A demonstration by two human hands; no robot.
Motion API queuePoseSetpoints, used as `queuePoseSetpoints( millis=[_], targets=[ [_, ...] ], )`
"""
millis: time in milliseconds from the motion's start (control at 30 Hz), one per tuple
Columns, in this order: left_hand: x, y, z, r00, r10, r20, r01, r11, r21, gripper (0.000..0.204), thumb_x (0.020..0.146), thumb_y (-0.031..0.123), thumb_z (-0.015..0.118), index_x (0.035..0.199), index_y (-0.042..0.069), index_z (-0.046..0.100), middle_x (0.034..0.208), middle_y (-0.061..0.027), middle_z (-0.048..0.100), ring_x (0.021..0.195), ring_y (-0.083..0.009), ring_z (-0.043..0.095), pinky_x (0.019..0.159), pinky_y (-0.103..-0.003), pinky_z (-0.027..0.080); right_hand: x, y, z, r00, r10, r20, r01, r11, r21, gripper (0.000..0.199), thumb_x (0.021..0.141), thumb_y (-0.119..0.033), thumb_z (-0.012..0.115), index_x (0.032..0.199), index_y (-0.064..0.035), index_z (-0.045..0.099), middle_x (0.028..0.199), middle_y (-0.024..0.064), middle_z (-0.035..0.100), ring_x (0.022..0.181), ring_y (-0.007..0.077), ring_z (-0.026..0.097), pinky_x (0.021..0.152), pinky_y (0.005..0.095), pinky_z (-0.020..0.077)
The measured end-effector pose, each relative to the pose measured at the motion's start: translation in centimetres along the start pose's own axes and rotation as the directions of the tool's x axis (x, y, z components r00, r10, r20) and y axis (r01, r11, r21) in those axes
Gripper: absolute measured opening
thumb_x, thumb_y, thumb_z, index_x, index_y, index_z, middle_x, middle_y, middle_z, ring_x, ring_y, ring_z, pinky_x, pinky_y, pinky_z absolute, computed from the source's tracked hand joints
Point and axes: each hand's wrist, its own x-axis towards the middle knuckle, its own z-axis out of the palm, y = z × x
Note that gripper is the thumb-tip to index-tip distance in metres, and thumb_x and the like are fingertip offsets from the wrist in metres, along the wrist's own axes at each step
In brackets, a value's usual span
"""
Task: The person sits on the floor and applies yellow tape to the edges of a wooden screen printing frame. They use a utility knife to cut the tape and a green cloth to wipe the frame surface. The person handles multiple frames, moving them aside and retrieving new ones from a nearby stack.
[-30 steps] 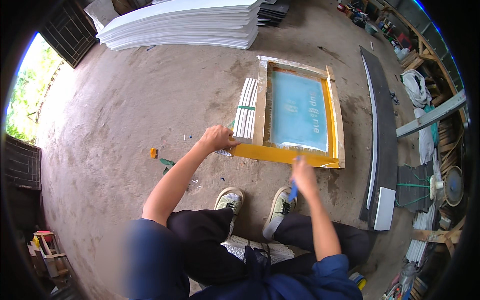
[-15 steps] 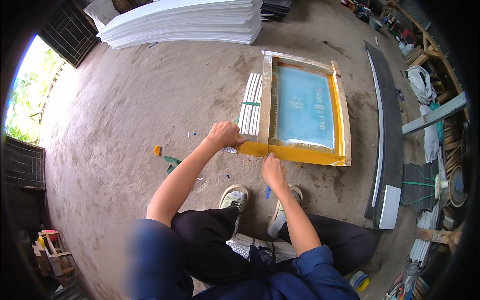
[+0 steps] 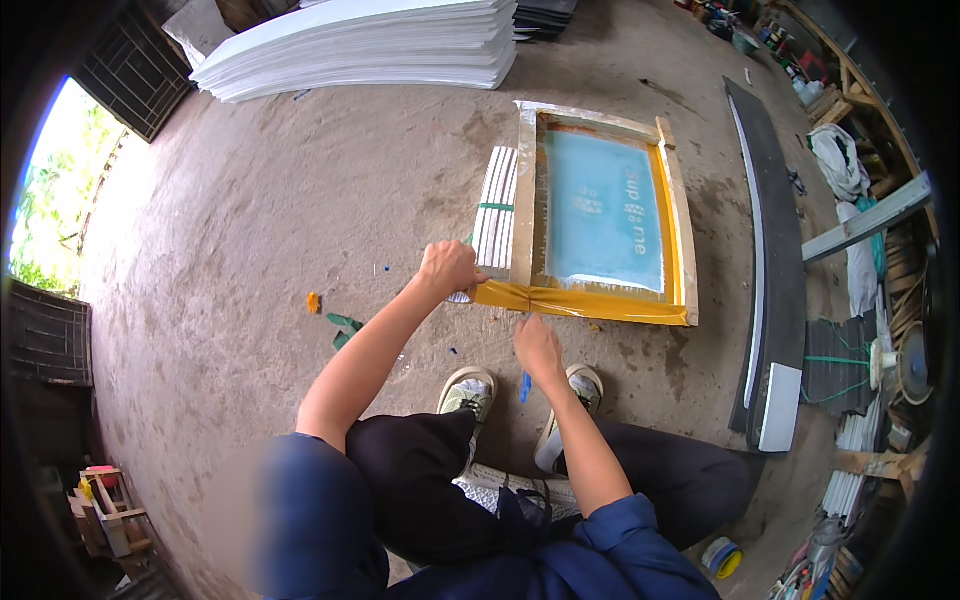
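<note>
A silk-screen frame point(image 3: 523, 200) with wooden sides and a pale blue mesh point(image 3: 598, 210) lies on the floor before me. Yellow-brown tape point(image 3: 610, 306) runs along its near side and sticks out past the left corner. My left hand point(image 3: 448, 266) pinches that loose tape end, fingers closed. Just below the tape, my right hand point(image 3: 540, 350) is closed around a slim blue utility knife point(image 3: 525, 388), whose handle shows under the fist. The tape looks creased above the right hand; whether it is cut through, I cannot tell. White strips point(image 3: 495, 225) bound with a green band lie against the frame's left side.
A tall stack of white sheets point(image 3: 360, 50) stands at the far left. Long dark boards point(image 3: 775, 270) lie to the right, near a fan point(image 3: 910, 365) and cluttered shelving. Orange point(image 3: 314, 302) and green scraps point(image 3: 345, 328) dot the floor. A tape roll point(image 3: 722, 557) sits by my right leg.
My right hand has drawn slightly toward me with the knife, away from the tape. Wrinkles now show in the tape near that spot. My left hand keeps its hold on the tape end.
</note>
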Motion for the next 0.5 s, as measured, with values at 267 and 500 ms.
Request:
queuePoseSetpoints(
  millis=[267, 500],
  targets=[
    [1.2, 0.2, 0.4, 0.997, -0.019, 0.081, 0.021, 1.000, -0.020, 0.050, 0.075, 0.053, 0.061, 0.077, 0.004, 0.070, 0.060, -0.0093, 0.063, 0.055, -0.0216, 0.062, 0.050, -0.034, 0.049, -1.7, 9.3, 4.2, 0.919, -0.127, 0.374, 0.204, 0.963, -0.173, 0.034, 0.088, -0.025, 0.044, 0.096, 0.0060, 0.055, 0.078, 0.0267, 0.062, 0.078, 0.0411, 0.062, 0.072, 0.0503, 0.0480],
    [-1.3, -1.1, -0.7, 0.998, -0.026, 0.057, 0.031, 0.996, -0.080, 0.048, 0.074, 0.051, 0.064, 0.085, 0.005, 0.071, 0.065, -0.0115, 0.065, 0.059, -0.0232, 0.064, 0.055, -0.032, 0.052, -1.0, 0.7, -5.6, 0.946, -0.254, -0.203, 0.219, 0.959, -0.178, 0.033, 0.086, -0.030, 0.058, 0.088, 0.0021, 0.051, 0.074, 0.0227, 0.062, 0.074, 0.0389, 0.062, 0.063, 0.0457, 0.0496]
  ],
)
